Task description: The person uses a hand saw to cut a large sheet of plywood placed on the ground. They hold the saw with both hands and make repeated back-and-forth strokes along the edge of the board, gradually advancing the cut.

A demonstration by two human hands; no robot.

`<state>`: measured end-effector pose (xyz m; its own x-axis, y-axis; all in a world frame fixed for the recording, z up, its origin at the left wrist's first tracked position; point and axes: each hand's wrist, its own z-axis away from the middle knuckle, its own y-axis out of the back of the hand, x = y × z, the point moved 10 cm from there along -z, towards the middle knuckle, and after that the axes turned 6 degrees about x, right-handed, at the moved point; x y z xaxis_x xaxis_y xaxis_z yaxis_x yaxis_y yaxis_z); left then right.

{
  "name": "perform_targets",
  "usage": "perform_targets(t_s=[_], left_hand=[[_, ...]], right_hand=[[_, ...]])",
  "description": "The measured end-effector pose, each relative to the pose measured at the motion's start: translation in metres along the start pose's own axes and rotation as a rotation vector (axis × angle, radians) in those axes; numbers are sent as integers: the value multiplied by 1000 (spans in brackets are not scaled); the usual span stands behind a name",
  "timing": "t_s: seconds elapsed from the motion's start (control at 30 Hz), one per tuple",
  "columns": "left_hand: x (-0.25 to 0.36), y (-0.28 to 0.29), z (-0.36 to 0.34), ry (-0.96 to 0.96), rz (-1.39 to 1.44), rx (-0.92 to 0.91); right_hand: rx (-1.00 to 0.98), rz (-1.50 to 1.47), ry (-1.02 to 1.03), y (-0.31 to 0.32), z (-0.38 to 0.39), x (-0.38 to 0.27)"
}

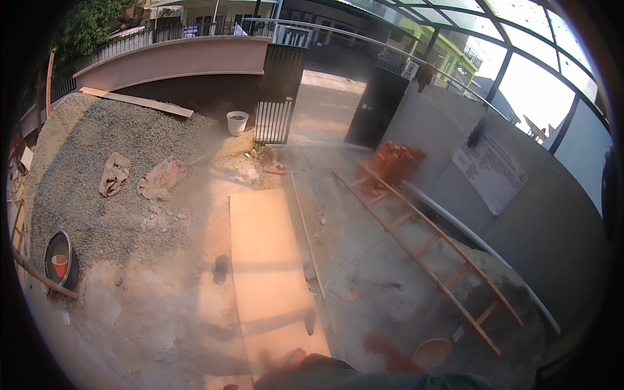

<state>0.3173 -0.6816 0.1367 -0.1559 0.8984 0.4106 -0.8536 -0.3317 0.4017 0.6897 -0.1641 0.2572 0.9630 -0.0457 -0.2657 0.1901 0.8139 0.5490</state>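
My left hand (286, 361) is at the lower middle, smeared and hazy, over the near end of a long pale board (266, 253) lying on the ground. My right hand (383, 351) is blurred at the lower edge, left of a shallow orange pan (431, 352); its fingers are too unclear to read. A dark sandal-like item (221, 268) lies beside the board's left edge, and a smaller dark shape (309, 322) is at its right edge. A thin strip (305, 247) runs along the board's right side.
A wooden ladder (422, 253) and white pipe (481, 240) lie along the right wall (552, 214), near stacked bricks (393, 162). Gravel (78, 175) with sacks (162, 179), a black tub (71, 260) and a white bucket (236, 125) are left. An open gateway (325, 117) is ahead.
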Motion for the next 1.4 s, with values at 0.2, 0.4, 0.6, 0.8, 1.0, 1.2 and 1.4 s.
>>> perform_targets(t_s=[0.2, 0.4, 0.6, 0.8, 1.0, 1.2, 1.4], left_hand=[[18, -25, -9, -13, -25, -52], [57, -14, -29, -84, -79, -59], [147, 13, -57, -254, -155, -31], [210, 68, -60, -406, -221, 54], [255, 84, -52, -497, -299, 56], [265, 98, -44, -504, -376, 65], [263, 120, -34, -490, -438, 81]], right_hand=[[1, 41, 97, 9, -31, 8], [-67, -198, 186, 5, -46, 3], [1, -171, 34, 6, -65, 49], [16, -407, -195, -7, -26, 48], [-8, -484, -273, -32, -30, 62], [-10, -576, -227, -67, -36, 64], [87, -583, 59, -60, -10, 55]])
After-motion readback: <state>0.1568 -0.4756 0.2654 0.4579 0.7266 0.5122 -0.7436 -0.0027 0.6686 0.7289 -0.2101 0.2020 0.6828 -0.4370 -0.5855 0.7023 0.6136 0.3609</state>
